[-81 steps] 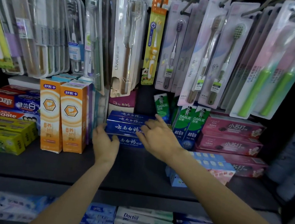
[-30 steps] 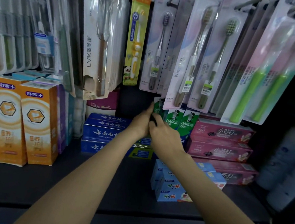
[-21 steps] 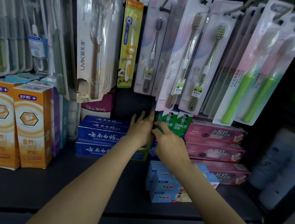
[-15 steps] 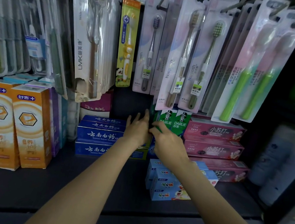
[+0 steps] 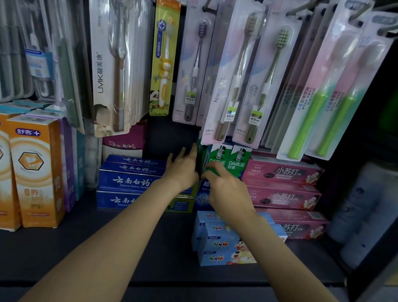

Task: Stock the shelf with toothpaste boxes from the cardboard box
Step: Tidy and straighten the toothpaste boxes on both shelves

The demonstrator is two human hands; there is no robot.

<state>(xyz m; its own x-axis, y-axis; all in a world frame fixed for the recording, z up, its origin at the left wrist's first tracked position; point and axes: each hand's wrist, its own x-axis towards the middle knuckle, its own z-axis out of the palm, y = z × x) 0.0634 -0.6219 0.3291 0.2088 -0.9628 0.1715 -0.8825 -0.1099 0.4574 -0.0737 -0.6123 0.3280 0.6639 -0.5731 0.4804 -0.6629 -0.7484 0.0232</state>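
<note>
Standing upright at the back of the dark shelf (image 5: 153,247), the green toothpaste boxes (image 5: 227,160) sit in a row, tucked under hanging toothbrush packs (image 5: 238,79). Both hands meet at the leftmost green box (image 5: 201,157), which stands upright with its narrow edge showing. The left hand (image 5: 182,169) lies flat against that box's left side, fingers straight and pointing up. The right hand (image 5: 225,193) reaches in from the right with fingers bent onto the front of the boxes; whether it truly grips one, I cannot tell. Just left of the hands lies a stack of blue boxes (image 5: 130,179), under the left forearm. Pink boxes (image 5: 282,185) are stacked just right of the green ones. Light blue children's boxes (image 5: 220,246) sit in front, beneath the right forearm. Two tall orange boxes (image 5: 14,168) stand well to the left.
</note>
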